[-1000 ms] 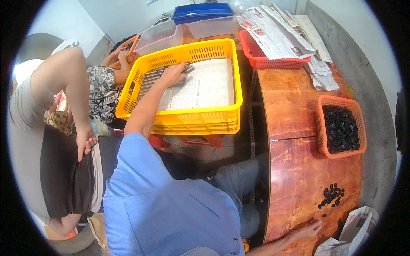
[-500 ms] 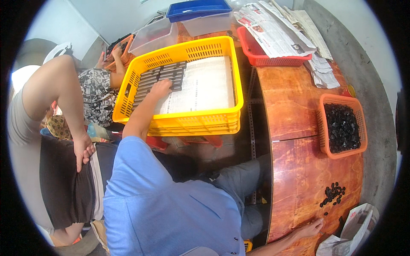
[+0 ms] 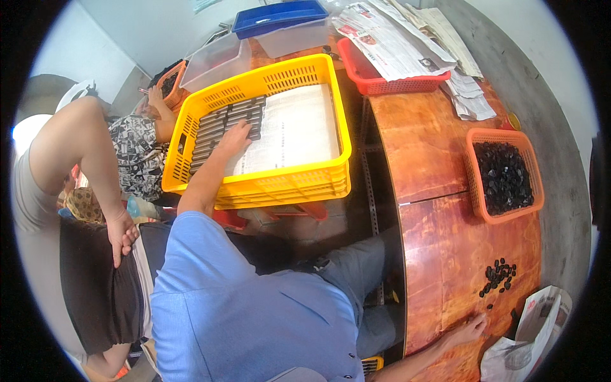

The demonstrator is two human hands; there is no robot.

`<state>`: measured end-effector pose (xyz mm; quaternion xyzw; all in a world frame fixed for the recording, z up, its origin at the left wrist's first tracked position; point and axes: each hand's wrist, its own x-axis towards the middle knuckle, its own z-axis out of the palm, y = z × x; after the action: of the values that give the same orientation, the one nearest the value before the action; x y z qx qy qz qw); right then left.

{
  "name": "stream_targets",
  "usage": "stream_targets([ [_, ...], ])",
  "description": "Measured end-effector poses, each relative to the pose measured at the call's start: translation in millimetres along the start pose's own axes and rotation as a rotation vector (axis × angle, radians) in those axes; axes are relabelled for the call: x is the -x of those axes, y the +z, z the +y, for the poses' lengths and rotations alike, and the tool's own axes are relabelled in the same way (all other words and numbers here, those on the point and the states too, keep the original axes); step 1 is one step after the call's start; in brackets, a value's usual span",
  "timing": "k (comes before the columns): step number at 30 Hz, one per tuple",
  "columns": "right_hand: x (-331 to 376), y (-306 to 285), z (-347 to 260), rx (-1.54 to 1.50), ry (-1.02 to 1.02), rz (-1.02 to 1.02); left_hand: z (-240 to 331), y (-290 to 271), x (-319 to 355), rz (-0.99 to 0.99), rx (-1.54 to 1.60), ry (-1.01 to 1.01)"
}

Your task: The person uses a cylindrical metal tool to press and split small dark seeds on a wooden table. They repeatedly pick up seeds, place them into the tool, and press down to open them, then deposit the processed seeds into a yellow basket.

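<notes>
While the left hand [image 3: 237,135] is reaching into the yellow basket [image 3: 280,184], its fingers are lying flat and released on the rows of dark bars [image 3: 219,127] — beside a white paper sheet [image 3: 294,130]. Its grip is holding nothing. Far to the right, the right hand [image 3: 470,331] is resting on the wooden surface [image 3: 439,146], fingers loosely spread, empty — just below a scatter of small black pieces [image 3: 498,277].
</notes>
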<state>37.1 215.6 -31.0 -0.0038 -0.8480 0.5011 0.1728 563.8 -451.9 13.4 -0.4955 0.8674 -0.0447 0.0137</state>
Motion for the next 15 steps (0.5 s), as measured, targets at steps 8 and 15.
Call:
stream_targets([
  [8,-1.7,-9.2,21.4,-0.201,0.125,-0.107,11.4,-1.3,-7.6,-0.046,0.017,-0.068],
  [15,9.6,5.9,-8.0,-0.124,0.031,-0.029,-10.4,0.7,-12.0,-0.089,0.147,-0.030],
])
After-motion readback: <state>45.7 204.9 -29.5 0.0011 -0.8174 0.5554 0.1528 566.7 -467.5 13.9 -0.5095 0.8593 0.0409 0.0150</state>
